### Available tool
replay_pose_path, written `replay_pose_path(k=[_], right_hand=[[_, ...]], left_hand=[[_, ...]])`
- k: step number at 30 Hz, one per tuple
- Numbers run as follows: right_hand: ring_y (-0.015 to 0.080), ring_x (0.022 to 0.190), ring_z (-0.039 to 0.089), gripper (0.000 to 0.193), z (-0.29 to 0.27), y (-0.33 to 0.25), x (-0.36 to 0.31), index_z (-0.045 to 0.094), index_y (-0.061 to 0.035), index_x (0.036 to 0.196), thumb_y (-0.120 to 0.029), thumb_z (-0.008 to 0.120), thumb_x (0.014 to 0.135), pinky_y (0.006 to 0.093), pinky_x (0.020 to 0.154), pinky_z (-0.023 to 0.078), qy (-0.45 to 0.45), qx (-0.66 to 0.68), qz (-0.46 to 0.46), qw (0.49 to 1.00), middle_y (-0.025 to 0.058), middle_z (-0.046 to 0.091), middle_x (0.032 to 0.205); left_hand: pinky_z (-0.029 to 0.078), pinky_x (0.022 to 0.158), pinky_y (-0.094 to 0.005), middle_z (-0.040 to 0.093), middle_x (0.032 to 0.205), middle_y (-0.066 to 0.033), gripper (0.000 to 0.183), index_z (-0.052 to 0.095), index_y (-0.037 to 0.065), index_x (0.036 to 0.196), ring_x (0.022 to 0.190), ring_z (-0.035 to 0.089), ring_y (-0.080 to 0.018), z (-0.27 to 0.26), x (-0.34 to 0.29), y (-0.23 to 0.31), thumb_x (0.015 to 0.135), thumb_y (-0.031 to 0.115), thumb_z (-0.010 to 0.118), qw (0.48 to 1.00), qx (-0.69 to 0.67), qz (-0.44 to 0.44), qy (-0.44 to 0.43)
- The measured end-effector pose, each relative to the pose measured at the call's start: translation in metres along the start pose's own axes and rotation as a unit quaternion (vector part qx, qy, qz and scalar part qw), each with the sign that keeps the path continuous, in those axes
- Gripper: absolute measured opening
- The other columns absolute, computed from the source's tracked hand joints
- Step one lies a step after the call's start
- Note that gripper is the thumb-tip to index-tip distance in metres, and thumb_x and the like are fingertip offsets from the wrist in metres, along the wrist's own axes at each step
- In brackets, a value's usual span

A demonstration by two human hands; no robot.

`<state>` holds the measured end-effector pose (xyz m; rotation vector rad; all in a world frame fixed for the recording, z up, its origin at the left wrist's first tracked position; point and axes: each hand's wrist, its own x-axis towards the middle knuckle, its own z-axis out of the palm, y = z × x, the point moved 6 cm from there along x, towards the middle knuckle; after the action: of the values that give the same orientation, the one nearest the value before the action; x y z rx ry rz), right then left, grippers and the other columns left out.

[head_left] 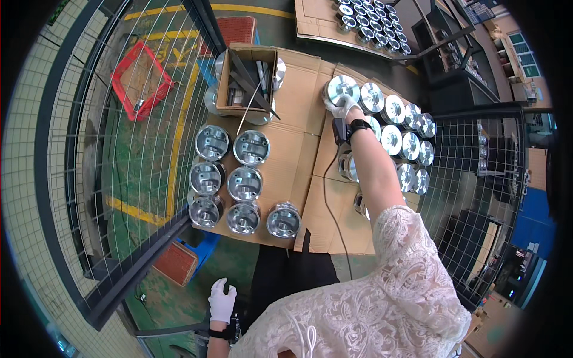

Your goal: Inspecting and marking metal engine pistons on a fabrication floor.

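Right hand in a white glove (340, 108): out at the far edge of the right-hand group, thumb over the top and fingers down the side of a round silver metal piston (344, 88). I read this as a grasp; whether the piston is clear of the cardboard, I cannot tell from here. It shows its flat face upward, at the group's far left corner, just beside the next silver disc (372, 97).

On that wrist, a black band (360, 125) with a small dark device (340, 130) beside it; a thin dark cable (327, 195) runs toward the near edge across the brown cardboard sheet (292, 128).

Left hand in a white glove (222, 301): low, off the near side of the table, fingers loosely curled, grasping nothing that I can see.

To the left, I count seven hollow silver metal cups (245, 183) with open ends up, one set nearer the middle. Beyond them, an open brown cardboard box (224, 89) with dark bars and a thin pale rod (248, 113) slanting over its near rim.
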<state>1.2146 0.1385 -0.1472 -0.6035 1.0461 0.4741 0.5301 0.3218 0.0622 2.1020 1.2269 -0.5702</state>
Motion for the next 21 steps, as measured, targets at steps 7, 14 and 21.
replay_pose_path(k=[7, 14, 21], right_hand=[[0.0354, 0.113, 0.058, 0.043, -0.113, 0.042, -0.108, 0.046, 0.0035, 0.125, -0.003, 0.053, 0.083, 0.0462, 0.095, 0.054, -0.200, -0.208, 0.006, 0.957, 0.0164, 0.057, 0.119], [0.0254, 0.102, 0.062, 0.048, -0.222, 0.100, -0.297, 0.046, -0.0060, 0.128, -0.004, 0.057, 0.082, 0.0396, 0.085, 0.055, -0.283, -0.443, 0.075, 0.848, 0.0098, 0.059, 0.116], [0.0154, 0.117, 0.055, 0.054, -0.235, 0.109, -0.431, 0.044, -0.0044, 0.140, -0.009, 0.065, 0.090, 0.0299, 0.102, 0.045, -0.391, -0.389, 0.025, 0.834, 0.0071, 0.054, 0.135]], left_hand=[[0.049, 0.096, -0.0427, 0.063, 0.121, -0.0165, 0.035, 0.066, 0.006, 0.115, 0.109, 0.062, -0.0348, 0.017, -0.010, 0.047, 0.085, 0.024, 0.065, 0.995, -0.041, 0.075, 0.048], [0.047, 0.099, -0.0340, 0.063, 0.124, -0.0114, 0.035, 0.060, 0.002, 0.125, 0.116, 0.059, -0.0194, 0.037, -0.021, 0.145, 0.094, 0.017, 0.063, 0.897, -0.422, 0.131, -0.031], [0.038, 0.107, -0.0314, 0.057, 0.132, -0.0122, 0.049, 0.047, -0.005, 0.135, 0.125, 0.052, -0.0186, -0.008, -0.115, 0.232, 0.094, 0.017, 0.063, 0.787, -0.601, 0.137, -0.030]])
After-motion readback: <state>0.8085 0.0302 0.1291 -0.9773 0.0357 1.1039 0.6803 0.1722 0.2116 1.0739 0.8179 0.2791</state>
